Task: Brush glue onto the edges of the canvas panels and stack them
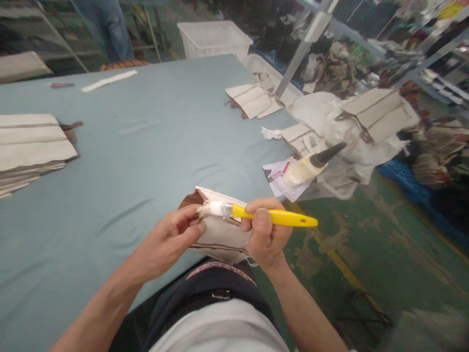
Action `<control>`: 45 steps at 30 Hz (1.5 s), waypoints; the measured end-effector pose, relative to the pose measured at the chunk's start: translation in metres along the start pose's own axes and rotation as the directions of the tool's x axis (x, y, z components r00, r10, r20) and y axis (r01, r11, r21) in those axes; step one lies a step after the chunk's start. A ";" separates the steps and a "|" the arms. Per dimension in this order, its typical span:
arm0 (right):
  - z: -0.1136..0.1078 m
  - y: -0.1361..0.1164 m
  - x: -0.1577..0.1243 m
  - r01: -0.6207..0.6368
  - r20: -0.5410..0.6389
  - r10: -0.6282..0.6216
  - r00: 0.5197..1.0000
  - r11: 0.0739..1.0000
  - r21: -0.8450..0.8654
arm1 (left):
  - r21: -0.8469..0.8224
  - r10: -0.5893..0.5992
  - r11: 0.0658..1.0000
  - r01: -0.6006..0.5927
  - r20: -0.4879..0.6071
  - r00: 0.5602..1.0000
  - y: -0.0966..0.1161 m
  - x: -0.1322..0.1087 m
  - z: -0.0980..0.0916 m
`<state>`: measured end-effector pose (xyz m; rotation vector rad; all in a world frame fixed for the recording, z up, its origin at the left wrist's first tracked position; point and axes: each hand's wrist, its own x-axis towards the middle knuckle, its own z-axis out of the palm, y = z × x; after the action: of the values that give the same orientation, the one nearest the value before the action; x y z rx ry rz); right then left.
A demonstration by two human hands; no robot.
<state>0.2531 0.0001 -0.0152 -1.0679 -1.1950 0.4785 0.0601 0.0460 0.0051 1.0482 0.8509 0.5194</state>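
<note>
My right hand (264, 233) is closed around the yellow handle of a small brush (264, 214), held level with its bristles pointing left. My left hand (172, 242) pinches the bristle tip of that brush with thumb and fingers. Under both hands a beige cloth bag (222, 234) with brown trim lies at the near edge of the grey-blue table (139, 146). A glue bottle (311, 165) with a dark pointed nozzle lies on papers to the right, beyond my right hand.
A stack of folded beige bags (31, 146) sits at the table's left. More bags (252, 100) and a plastic-wrapped pile (366, 122) lie at the right edge. A white crate (214, 39) stands behind the table. A person in jeans (106, 29) stands at the far side.
</note>
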 end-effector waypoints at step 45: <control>-0.010 0.026 0.015 0.215 0.126 -0.191 0.973 0.953 -0.215 | -0.101 -0.171 0.983 0.155 -0.179 0.969 -0.010 0.021 -0.019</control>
<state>0.2725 0.0198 -0.0298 -1.1087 -1.4618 0.2426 0.0570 0.0673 -0.0166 0.8506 1.0619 0.5156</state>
